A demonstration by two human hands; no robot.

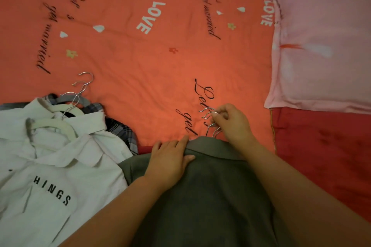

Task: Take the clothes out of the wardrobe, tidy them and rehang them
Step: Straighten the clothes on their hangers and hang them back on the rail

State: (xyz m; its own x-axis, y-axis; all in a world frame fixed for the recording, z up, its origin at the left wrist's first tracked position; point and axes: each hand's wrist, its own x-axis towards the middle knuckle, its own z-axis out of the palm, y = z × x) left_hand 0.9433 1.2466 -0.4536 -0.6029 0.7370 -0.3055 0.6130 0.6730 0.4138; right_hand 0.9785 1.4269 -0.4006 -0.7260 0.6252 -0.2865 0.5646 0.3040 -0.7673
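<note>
R hand [230,124] pinches a bunch of wire hooks [208,113] between thumb & fingertips, fingers curled close round them. Prob. 2 or 3 hooks, but they overlap & the count is hard to tell. L hand [170,160] lies flat, fingers straight, pressing on the collar of the grey shirt [210,196] just beside where the hooks come out of the neck. That shirt is spread on the bed cover [140,56] right in front of the person, neck pointing away, w/ the hooks resting on the cover beyond it. To its left & touching its shoulder: a pile of white shirts [60,166] on their hangers [80,90], w/ a check shirt [124,128] under them & hooks pointing the same way. Pink pillow [321,56] well apart at right. My read: clothes are out of the wardrobe & this is the tidy stage, i.e. squaring the grey lot on its hangers & gathering the hooks. Next move calls for L hand pinning the collar while R lines the hooks into one bundle, then a firm hold on all of them for the lift, so nothing slips off the shoulders
</note>
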